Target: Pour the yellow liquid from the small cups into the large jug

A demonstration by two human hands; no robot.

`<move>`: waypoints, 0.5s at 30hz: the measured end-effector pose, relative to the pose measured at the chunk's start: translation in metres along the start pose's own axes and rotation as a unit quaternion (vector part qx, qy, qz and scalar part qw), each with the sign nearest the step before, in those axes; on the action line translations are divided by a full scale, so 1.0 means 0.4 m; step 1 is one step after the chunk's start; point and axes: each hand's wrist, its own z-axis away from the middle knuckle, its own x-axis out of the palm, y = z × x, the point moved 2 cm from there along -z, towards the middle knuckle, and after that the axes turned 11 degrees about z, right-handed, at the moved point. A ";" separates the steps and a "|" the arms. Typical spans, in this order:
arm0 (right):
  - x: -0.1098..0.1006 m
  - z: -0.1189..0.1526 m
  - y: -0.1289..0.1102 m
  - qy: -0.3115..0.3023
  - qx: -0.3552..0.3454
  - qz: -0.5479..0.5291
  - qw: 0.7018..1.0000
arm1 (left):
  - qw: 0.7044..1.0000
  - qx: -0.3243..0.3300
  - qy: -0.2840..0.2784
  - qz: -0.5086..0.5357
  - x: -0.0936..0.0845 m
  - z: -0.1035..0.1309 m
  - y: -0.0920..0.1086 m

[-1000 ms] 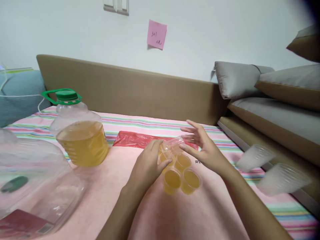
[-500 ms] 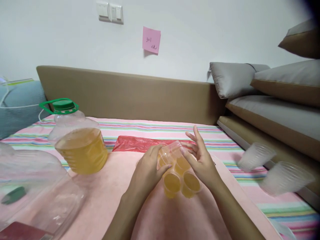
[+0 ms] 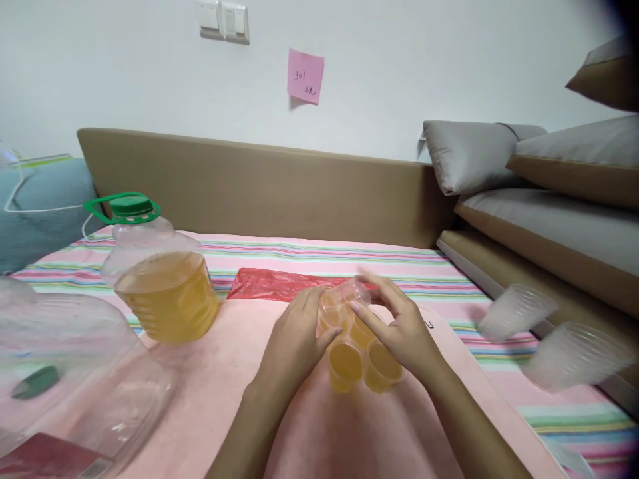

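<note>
A clear plastic cup (image 3: 345,293) lies tilted between my hands, above several cups of yellow liquid. My left hand (image 3: 295,332) curls round its left end, thumb stretched toward the front cups. At the cup's right end my right hand (image 3: 397,319) closes with thumb and fingers; the fingertips are blurred. Just in front stand one filled cup (image 3: 345,366) and, to its right, another filled cup (image 3: 383,366), both upright on the pink mat (image 3: 214,386). Further filled cups behind them are partly hidden by my hands and the tilted cup.
To the left stands a large green-capped jug (image 3: 167,293), partly filled with yellow liquid. Nearer lies a clear plastic container (image 3: 90,339). A red plastic bag (image 3: 269,285) lies behind the cups. At right are two cup stacks, one (image 3: 516,313) behind the other (image 3: 576,356), beside stacked cushions (image 3: 554,226).
My right hand's raised, spread fingers have come down and closed on the right end of the tilted cup. My left hand keeps its hold. The camera view has shifted slightly.
</note>
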 end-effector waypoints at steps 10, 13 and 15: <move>0.003 -0.004 0.008 -0.001 0.001 0.005 1.000 | 0.999 0.023 0.001 -0.033 0.002 0.001 -0.002; 0.004 -0.005 0.007 -0.008 -0.011 0.015 1.000 | 0.999 0.019 0.001 -0.047 0.002 0.000 -0.008; 0.004 -0.005 0.006 -0.011 -0.011 0.017 1.000 | 0.998 0.018 0.000 -0.055 0.002 0.000 -0.010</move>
